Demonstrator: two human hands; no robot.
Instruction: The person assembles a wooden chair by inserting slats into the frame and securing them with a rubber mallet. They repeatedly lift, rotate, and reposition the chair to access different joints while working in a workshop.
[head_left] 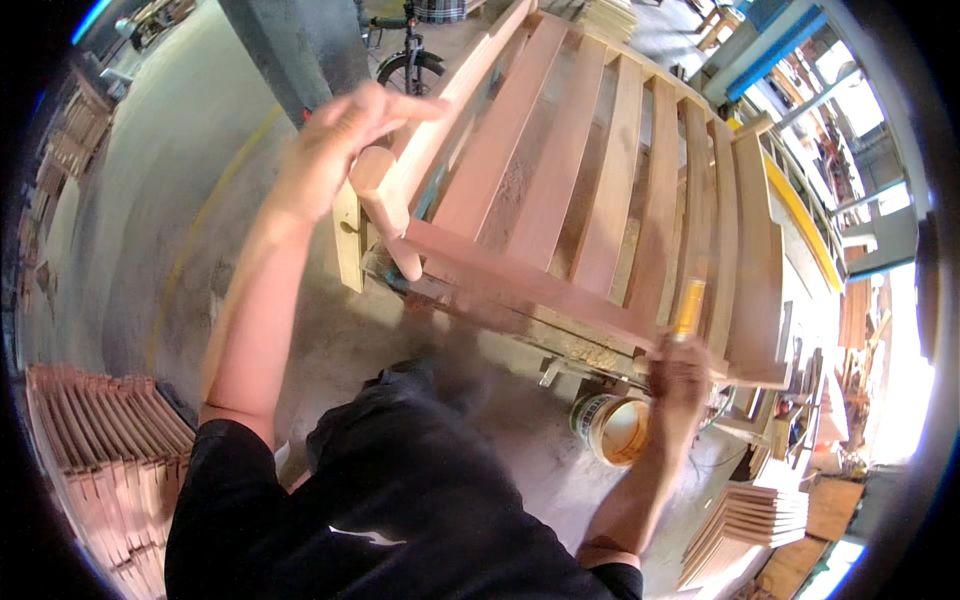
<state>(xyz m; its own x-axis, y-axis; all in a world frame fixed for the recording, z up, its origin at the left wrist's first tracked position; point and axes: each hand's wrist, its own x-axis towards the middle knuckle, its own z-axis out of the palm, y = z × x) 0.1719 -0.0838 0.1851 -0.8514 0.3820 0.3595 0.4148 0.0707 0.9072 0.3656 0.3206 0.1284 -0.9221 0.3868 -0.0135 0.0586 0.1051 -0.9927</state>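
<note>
A slatted wooden frame (540, 205) stands in front of me, its pale slats running away from me. My left hand (350, 130) is at its near left corner, beside the rounded end of a wooden post (382, 190). The fingers there are apart and stretched over the side rail (437, 130); motion blur hides whether they press on it. At the near right part of the frame, my right hand (680, 372) is closed around a yellow tube-shaped thing (689, 306) with a pale upper end. Its exact kind is unclear.
Below the frame's near edge stands an open bucket (618, 432) with pale contents. Stacked wooden pieces (120, 450) lie at left, with another stack (745, 525) at lower right. A grey column (295, 50) and a bicycle (410, 65) are beyond the frame.
</note>
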